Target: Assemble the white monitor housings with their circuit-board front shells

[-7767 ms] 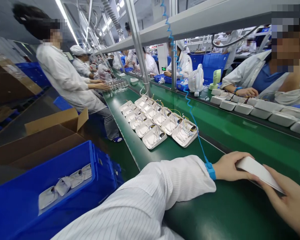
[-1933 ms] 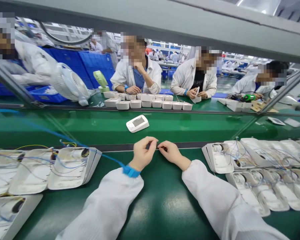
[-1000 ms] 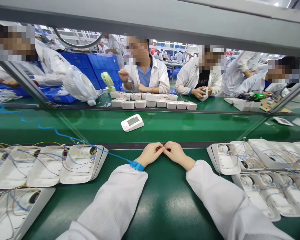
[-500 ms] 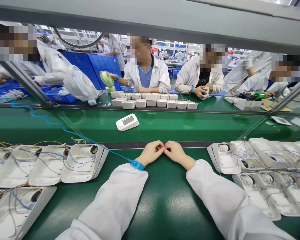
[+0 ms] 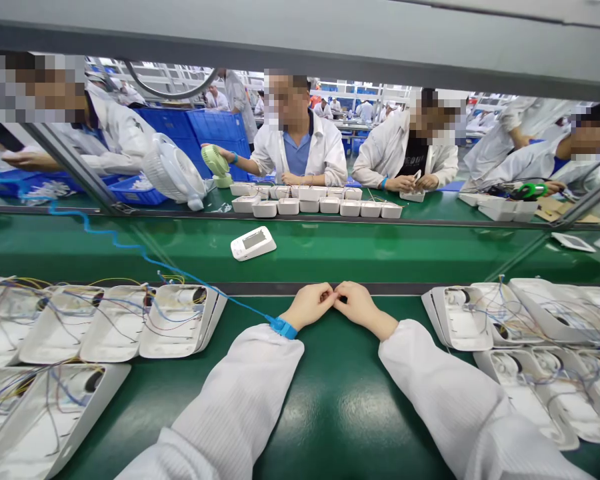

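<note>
Since the last frame the white device (image 5: 253, 244) has slid a bit further left along the green belt (image 5: 360, 250), and the view has swung slightly right. Hands are basically parked. The left hand (image 5: 310, 305) and right hand (image 5: 359, 307) are both loosely closed, fingers curled in and tips meeting just on the near side of the belt. Can't tell if anything tiny is pinched in there.

The device lies flat past the hands, a little to the left. Its long axis runs across the view at a slant, left end nearer, right end farther, with the grey screen toward the right end and small markings on the left end — too small to read. Smooth white plastic, rounded corners, side wall showing on the near edge.

Blue strap (image 5: 283, 328) on the left wrist, with a blue cord (image 5: 200, 279) that goes from straight to coiled and out of frame. Sleeves are white, finely ribbed cloth. The green tabletop (image 5: 325, 413) is glossy with soft reflections.

Open white shells sit on both sides, left group (image 5: 173, 327) and right group (image 5: 467, 320), full of tangled thin wires and cut off by the frame edges. Beyond the belt there's a row of smaller-looking white shells (image 5: 310, 205) and a person (image 5: 300, 150) with a hand on a green fan (image 5: 214, 162). A metal post partly covers another person (image 5: 115, 130) on the left.
</note>
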The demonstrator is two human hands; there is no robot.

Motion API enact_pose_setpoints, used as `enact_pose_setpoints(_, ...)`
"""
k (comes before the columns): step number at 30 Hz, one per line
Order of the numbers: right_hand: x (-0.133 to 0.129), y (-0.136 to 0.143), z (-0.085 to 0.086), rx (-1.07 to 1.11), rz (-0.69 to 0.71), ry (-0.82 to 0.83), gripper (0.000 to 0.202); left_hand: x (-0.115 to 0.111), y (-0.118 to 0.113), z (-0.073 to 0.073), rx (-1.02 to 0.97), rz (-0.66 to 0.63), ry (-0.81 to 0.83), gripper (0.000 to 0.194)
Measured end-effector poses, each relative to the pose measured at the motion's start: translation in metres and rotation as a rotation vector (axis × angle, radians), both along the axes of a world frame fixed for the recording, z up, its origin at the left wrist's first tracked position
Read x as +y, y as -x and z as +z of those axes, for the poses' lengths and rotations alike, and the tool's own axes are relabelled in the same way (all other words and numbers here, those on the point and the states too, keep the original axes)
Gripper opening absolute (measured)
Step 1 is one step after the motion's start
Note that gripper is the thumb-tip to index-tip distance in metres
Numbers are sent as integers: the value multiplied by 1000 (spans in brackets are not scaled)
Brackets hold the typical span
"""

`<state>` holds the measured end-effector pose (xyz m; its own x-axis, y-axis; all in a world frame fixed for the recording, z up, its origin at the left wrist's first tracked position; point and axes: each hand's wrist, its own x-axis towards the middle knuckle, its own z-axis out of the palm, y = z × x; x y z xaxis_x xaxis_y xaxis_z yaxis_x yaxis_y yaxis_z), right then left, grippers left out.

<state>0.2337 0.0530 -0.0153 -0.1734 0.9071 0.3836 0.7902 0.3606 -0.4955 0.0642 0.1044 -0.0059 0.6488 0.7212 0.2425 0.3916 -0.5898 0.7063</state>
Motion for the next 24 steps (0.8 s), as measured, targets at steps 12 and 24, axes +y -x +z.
enact_pose_setpoints(12, 0, -1, -2, -14, 5, -10, 13, -2, 0, 4, -24, 2, -6, 22)
enact_pose_setpoints(24, 0, -1, 0, -28, -4, 10, 13, -2, 0, 4, -27, -8, 2, 18)
